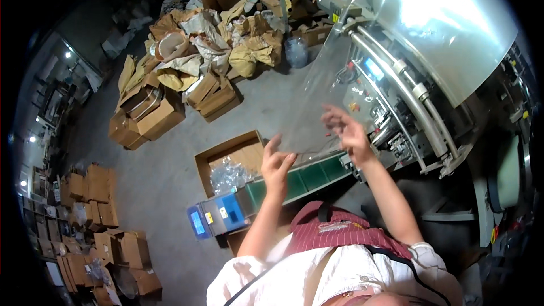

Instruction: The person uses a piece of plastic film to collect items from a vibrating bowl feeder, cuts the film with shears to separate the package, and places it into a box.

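Observation:
A wide sheet of clear plastic film (317,102) stretches from the machine (416,93) at the right down to my hands. At its lower left corner is my left hand (276,167), thumb and bent fingers at the film's edge; its index finger stands up, apart from the thumb. My right hand (348,133) is raised beside the machine with its fingers spread, against or close to the film; contact is hard to make out. Below both hands runs a green conveyor belt (317,177) with a blue end unit (224,212).
An open cardboard box (202,167) with clear plastic packets (228,177) stands beyond the belt. Piled sacks (212,39) and cartons (148,114) lie farther back. More cartons (124,246) are stacked at the left. Metal bars (391,65) of the machine rise near my right hand.

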{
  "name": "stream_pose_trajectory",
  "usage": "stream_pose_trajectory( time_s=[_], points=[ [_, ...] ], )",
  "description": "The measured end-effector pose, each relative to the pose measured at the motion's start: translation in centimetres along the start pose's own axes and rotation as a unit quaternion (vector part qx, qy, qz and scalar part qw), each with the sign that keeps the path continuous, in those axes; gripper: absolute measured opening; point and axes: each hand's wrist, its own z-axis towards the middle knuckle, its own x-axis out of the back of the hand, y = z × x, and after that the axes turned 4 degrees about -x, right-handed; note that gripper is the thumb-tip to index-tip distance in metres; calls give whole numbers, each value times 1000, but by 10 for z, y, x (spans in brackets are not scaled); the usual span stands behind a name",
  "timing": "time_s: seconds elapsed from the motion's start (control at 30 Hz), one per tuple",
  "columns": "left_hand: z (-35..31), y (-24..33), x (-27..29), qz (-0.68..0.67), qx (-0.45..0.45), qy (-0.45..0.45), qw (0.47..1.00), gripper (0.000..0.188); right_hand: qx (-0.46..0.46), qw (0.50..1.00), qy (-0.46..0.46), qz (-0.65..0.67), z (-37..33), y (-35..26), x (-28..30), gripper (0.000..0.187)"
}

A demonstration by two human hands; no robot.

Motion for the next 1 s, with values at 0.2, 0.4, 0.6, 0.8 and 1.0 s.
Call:
stream_pose_trajectory(
  time_s=[0.2,0.4,0.6,0.8,1.0],
  points=[
    [-10,-8,-10,-41,68,-79,994,17,59,984,-140,-88,-25,-41,-26,85],
    [-30,-20,-13,-55,99,-80,990,18,204,968,38,-143,-29,-107,-44,52],
    [-13,-33,-14,-31,128,-163,978,13,391,834,188,-342,-41,-176,-42,30],
    [84,-58,8,71,137,-126,980,30,431,783,203,-401,-63,-194,-53,23],
    [154,70,-47,2,-47,-158,986,32,384,826,172,-376,-54,-186,-50,25]
  ],
)
